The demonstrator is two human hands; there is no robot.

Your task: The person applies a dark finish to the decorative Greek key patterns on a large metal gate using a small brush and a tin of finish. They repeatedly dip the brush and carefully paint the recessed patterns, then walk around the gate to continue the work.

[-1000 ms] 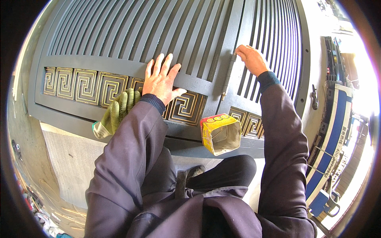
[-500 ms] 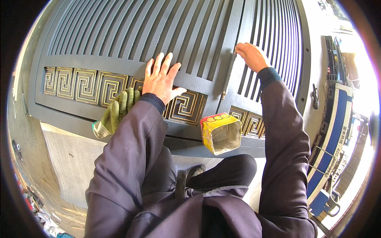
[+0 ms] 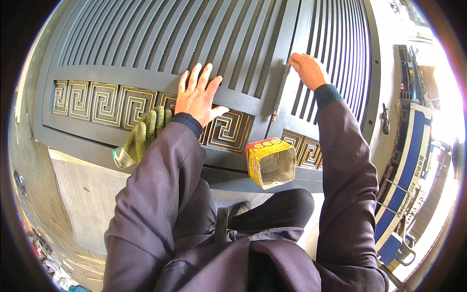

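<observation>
A dark grey metal gate (image 3: 146, 75) with slats lies before me, a row of gold key-pattern panels (image 3: 105, 104) along its near side. My left hand (image 3: 198, 96) rests on it with fingers spread, holding nothing. Farther to the right, my right hand (image 3: 309, 71) is closed, its fingertips pinched at the far end of a long grey barrel hinge (image 3: 281, 87). What lies between those fingertips is hidden. The hinge's near end shows a brass-coloured tip (image 3: 275, 115).
A square yellow-and-red tin (image 3: 254, 168), its open side toward me, stands on the gate's near edge. Beside my left forearm lies a green-coated work glove (image 3: 138, 139). Pale sheet material (image 3: 87, 190) covers the floor at left. A blue-and-white machine or cabinet (image 3: 406, 168) stands at right.
My right hand has shifted very slightly at the hinge end. My left hand, the tin and the glove stay where they were.
</observation>
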